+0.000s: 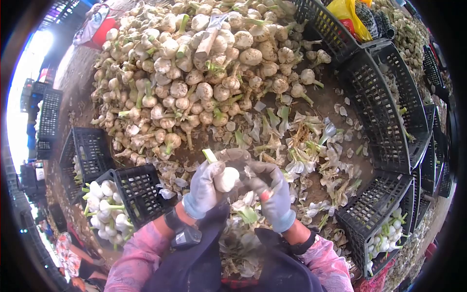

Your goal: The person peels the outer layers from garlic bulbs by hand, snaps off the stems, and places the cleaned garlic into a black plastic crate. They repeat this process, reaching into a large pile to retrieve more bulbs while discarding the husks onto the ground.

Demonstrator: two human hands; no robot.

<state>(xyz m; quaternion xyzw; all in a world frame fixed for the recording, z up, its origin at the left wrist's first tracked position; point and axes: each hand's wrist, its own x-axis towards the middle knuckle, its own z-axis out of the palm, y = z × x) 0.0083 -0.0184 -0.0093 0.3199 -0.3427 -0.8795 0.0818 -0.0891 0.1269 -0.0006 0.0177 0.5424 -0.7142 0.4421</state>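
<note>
My left hand (206,185), in a dirty grey-white glove, is wrapped round a white garlic bulb (226,179) whose cut green stem (209,155) points up and to the left. Close by on the right, my right hand (271,192) wears the same kind of glove. Its fingers are bent together near the bulb, with a small bit of pale skin at their tips. A reddish spot shows on that glove. Beyond both hands lies a big heap of unpeeled garlic (194,92), with a wooden-handled tool (206,45) on top.
Peeled skins (301,155) cover the ground ahead and to the right. A black crate (141,192) with white bulbs (104,209) stands at left. More black crates (377,104) line the right, one lower right (374,214) with bulbs. Another person (70,250) is at far lower left.
</note>
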